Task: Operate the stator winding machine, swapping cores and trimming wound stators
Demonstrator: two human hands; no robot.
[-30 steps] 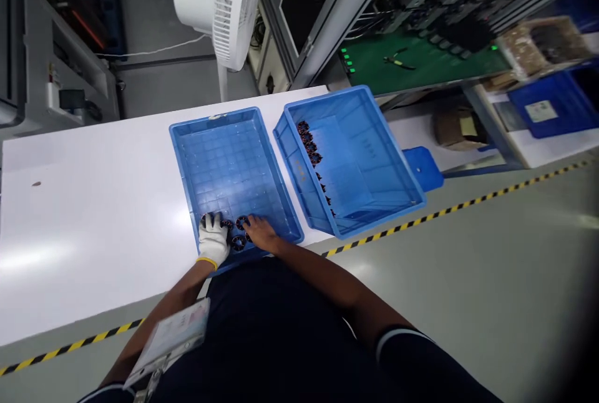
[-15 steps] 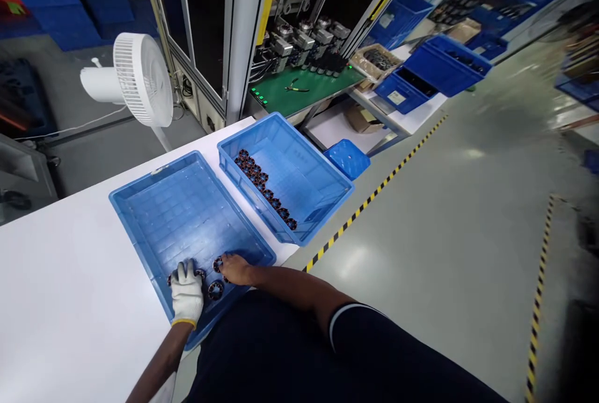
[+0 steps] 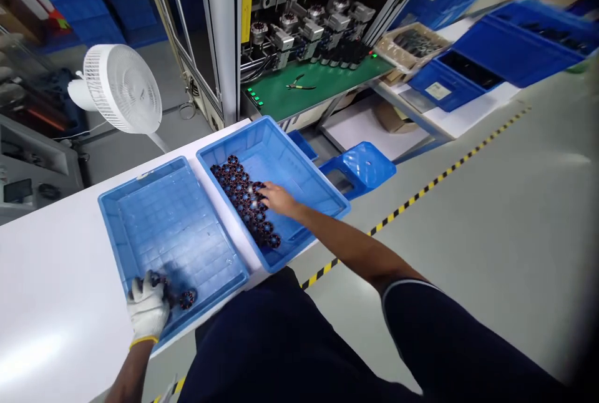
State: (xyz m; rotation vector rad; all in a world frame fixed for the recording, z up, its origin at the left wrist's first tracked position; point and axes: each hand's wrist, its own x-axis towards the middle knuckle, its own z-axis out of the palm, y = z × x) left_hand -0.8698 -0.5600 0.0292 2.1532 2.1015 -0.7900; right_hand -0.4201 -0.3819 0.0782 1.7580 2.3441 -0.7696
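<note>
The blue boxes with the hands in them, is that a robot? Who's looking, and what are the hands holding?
No robot here: these are a person's own two hands. The camera sits on that person's head, looking forward and down. On the white table lie a shallow blue tray and a deeper blue box. The left hand, in a white glove, is in the tray, beside a small dark ring. The bare right hand is in the box, at many more rings. I can't tell whether either hand grips one.
</note>
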